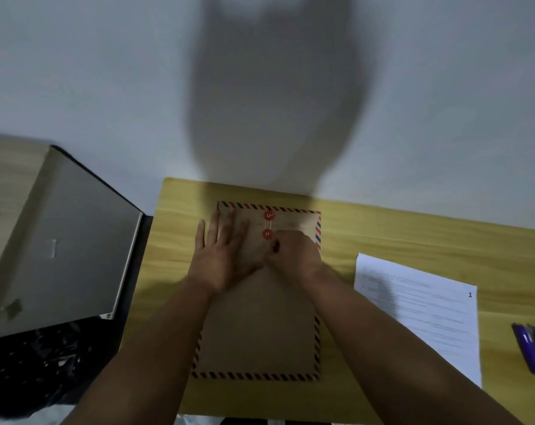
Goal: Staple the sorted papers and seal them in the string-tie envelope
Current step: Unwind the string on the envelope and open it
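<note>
A brown string-tie envelope [257, 332] with a red and blue striped border lies flat on the yellow table [382, 237]. Two red discs [267, 224] sit on its flap end, joined by white string. My left hand [221, 253] lies flat on the envelope's upper left part, fingers straight. My right hand [294, 253] is curled just below the lower disc, its fingertips pinched together near the string; the blur hides whether the string is between them. A printed paper stack [425, 314] marked "1" lies to the right. A purple stapler [531, 348] rests at the far right.
A grey laptop [63, 240] sits tilted on a dark case at the left, beside a wooden surface [5, 167]. A pale wall with my shadow rises behind the table. The table's near edge runs along the bottom of the view.
</note>
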